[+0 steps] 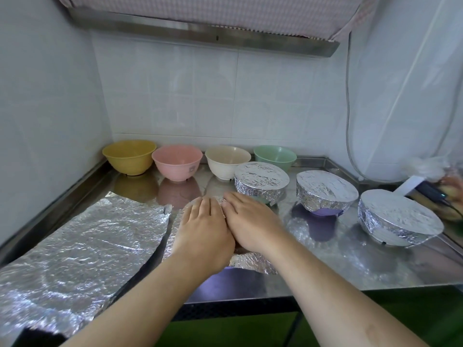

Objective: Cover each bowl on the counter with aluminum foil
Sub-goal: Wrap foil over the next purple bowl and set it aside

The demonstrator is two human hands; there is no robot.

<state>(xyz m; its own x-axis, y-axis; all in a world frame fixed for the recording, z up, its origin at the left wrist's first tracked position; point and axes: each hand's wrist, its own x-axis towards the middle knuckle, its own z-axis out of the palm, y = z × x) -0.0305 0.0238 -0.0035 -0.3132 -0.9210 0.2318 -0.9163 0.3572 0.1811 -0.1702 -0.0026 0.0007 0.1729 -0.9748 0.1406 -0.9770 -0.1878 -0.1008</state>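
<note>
Both my hands lie flat, side by side, on a foil sheet (253, 262) draped over a purple bowl (233, 276) near the counter's front edge. My left hand (204, 229) and my right hand (250, 221) press the foil down with straight fingers. The bowl is mostly hidden under them. A large loose foil sheet (82, 251) lies at the left. Three bowls stand wrapped in foil: one in the middle (261, 182), a purple one (325, 194), and a white one (398, 217). Along the back wall stand uncovered yellow (129, 156), pink (176, 161), cream (225, 160) and green (275, 155) bowls.
The steel counter (350, 266) ends in a front edge just below my forearms. Tiled walls close the left and back. A range hood (200, 28) hangs overhead. At the far right lie a bag and a dark cable (436, 194).
</note>
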